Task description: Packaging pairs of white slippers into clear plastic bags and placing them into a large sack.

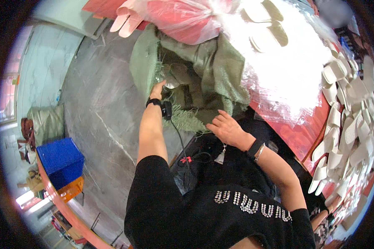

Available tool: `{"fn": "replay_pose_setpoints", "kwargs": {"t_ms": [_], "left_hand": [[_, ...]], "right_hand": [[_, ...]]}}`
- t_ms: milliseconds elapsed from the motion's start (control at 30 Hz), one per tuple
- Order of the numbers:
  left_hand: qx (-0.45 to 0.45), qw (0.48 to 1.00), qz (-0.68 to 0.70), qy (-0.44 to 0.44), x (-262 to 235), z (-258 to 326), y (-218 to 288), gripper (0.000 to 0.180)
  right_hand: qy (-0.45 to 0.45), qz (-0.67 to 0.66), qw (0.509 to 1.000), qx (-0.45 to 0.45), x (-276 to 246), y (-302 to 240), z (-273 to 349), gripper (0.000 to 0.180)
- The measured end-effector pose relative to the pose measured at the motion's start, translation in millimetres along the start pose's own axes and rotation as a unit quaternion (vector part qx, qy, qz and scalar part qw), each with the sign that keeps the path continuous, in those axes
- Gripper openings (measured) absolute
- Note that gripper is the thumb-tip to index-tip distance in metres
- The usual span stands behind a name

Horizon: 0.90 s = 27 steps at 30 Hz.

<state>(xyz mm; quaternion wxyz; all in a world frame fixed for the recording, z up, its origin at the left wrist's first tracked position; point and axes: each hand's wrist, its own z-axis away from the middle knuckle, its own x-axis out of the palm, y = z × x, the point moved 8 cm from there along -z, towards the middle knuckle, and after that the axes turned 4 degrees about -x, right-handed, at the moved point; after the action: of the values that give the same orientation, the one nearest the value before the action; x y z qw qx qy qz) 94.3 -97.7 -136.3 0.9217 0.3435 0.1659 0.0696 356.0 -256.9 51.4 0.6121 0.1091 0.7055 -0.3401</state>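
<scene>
Green sack [232, 74] at twelve o'clock, clear plastic [170, 82] inside, not yet closed; left hand [156, 90], right hand [230, 129]: grip impossible to tell.

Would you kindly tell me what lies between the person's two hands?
In the head view, the frayed rim of the green woven sack lies between the left hand and the right hand.
</scene>
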Motion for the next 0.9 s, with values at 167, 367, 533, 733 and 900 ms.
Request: {"fn": "replay_pose_setpoints", "kwargs": {"t_ms": [167, 367, 533, 733, 900], "left_hand": [[0.300, 0.927, -0.173, -0.145, -108.9, -33.5, -9.0, 0.047], [0.095, 0.915, -0.139, -0.368, 67.2, 161.8, 91.8, 0.025], [0.347, 0.850, -0.155, -0.366, 141.6, 284.5, 182.1, 0.019], [0.691, 0.558, -0.425, -0.177, 281.4, 373.8, 153.8, 0.043], [0.700, 0.513, -0.459, -0.191, 322.0, 366.6, 146.1, 0.041]], "right_hand": [[0.144, -0.099, 0.984, -0.042, -53.3, -45.2, -30.5, 0.035], [0.342, 0.005, 0.929, 0.139, -150.9, 42.0, 75.3, 0.033], [0.457, 0.051, 0.768, 0.446, -180.4, 117.7, 183.4, 0.046], [0.555, -0.290, 0.587, 0.513, -122.5, 172.7, 235.2, 0.059], [0.537, -0.447, 0.538, 0.471, -116.2, 183.2, 252.2, 0.056]]}}
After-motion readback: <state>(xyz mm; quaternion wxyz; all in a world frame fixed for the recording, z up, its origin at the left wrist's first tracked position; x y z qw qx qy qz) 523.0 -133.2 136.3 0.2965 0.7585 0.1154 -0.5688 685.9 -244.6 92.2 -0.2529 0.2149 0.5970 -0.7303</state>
